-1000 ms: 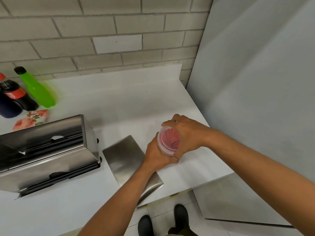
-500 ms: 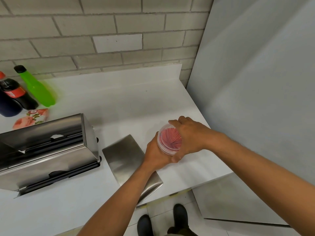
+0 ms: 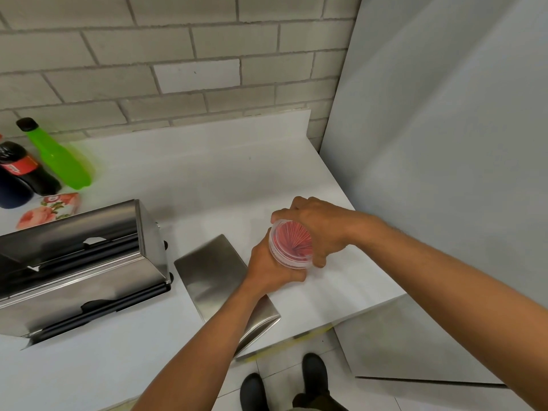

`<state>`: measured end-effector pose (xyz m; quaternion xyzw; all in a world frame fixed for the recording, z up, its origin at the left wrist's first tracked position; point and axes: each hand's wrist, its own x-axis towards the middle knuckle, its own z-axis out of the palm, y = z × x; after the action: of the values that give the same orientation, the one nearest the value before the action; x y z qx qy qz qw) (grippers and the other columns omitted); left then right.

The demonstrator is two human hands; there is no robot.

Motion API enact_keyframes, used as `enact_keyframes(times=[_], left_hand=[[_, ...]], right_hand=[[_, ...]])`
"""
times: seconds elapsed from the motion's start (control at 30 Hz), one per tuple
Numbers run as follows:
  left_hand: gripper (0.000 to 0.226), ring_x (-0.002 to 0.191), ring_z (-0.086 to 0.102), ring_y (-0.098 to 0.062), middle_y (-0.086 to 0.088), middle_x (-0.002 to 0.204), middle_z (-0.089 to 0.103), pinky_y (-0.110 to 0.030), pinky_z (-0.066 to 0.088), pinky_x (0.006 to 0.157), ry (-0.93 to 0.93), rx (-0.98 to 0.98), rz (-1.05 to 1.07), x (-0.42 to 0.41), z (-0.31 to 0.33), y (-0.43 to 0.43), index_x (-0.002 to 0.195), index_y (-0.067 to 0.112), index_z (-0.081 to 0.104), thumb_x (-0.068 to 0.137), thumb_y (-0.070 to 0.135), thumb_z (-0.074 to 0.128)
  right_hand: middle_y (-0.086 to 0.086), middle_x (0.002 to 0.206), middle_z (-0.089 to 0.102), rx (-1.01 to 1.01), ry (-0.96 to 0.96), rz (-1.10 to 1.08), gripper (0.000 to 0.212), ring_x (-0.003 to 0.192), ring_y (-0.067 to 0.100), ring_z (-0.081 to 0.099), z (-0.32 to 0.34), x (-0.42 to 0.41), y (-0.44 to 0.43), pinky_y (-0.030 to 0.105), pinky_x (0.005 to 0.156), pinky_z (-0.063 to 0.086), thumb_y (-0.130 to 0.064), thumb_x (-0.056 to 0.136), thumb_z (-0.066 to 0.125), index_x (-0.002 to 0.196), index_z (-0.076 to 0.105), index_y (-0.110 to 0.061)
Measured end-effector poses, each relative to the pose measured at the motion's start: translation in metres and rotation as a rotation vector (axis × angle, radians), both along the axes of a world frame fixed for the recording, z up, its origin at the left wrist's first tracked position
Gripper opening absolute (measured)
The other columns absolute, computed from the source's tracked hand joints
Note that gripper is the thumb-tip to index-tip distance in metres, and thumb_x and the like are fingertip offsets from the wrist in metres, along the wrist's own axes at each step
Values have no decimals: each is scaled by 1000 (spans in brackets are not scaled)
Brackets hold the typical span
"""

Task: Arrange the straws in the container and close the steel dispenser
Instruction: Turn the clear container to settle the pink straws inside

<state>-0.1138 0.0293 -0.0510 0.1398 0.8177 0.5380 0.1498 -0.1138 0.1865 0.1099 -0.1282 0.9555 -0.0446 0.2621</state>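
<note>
Your right hand (image 3: 318, 229) has twisted further round the rim since the earlier frame. Both hands clamp the clear container (image 3: 292, 244) of red straws (image 3: 293, 241); your left hand (image 3: 271, 269) grips from below, over the counter's near right. A slip could spill straws over the counter edge (image 3: 341, 323) close by. Open counter lies far; the open steel dispenser (image 3: 83, 268) sits left.

On the desk (image 3: 207, 173) the dispenser (image 3: 80, 262) stood at the left, with its lid (image 3: 213, 271) lying just to its right. Right of the lid, both hands held the container (image 3: 292, 244), straws (image 3: 293, 241) inside. Behind the dispenser lay a packet (image 3: 49, 209), and behind that stood bottles (image 3: 56, 155) by the wall (image 3: 178, 54).
</note>
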Motion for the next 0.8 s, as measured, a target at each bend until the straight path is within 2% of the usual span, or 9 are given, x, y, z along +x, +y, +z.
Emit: enact_keyframes(times=[0.2, 0.53, 0.67, 0.73, 0.8], left_hand=[[86, 89, 68, 7, 35, 103, 67, -6, 51, 64, 12, -10, -1, 0, 0, 0, 114, 46, 60, 38, 44, 100], [87, 92, 67, 8, 37, 105, 65, -5, 50, 67, -1, 5, 5, 1, 3, 0, 115, 48, 58, 38, 44, 99], [87, 93, 64, 13, 43, 103, 62, -2, 49, 67, -17, 22, -3, 2, 5, -1, 111, 54, 55, 37, 44, 100], [87, 93, 65, 13, 38, 101, 66, -3, 50, 68, -29, 40, 5, 2, 5, 0, 110, 54, 56, 35, 45, 101], [88, 94, 65, 12, 29, 99, 70, -5, 52, 69, -31, 54, 18, 3, 4, 0, 110, 53, 57, 34, 46, 100]], right_hand=[[0, 128, 41, 16, -15, 2, 130, 117, 23, 43, 1, -1, -2, 38, 84, 53, -21, 47, 100, 153, 27, -43], [3, 133, 43, 59, -33, 21, 130, 121, 26, 44, 4, 0, -6, 43, 88, 55, -19, 49, 100, 155, 28, -39], [0, 121, 45, 50, 1, 17, 124, 112, 23, 51, 4, 0, -6, 40, 82, 56, -36, 44, 100, 149, 34, -42], [-3, 113, 45, 36, 35, -8, 118, 105, 22, 54, 4, 2, -5, 37, 78, 56, -48, 40, 97, 142, 39, -43], [-5, 110, 44, 29, 69, -44, 121, 103, 21, 55, 2, 6, -4, 34, 76, 54, -58, 38, 94, 144, 38, -41]])
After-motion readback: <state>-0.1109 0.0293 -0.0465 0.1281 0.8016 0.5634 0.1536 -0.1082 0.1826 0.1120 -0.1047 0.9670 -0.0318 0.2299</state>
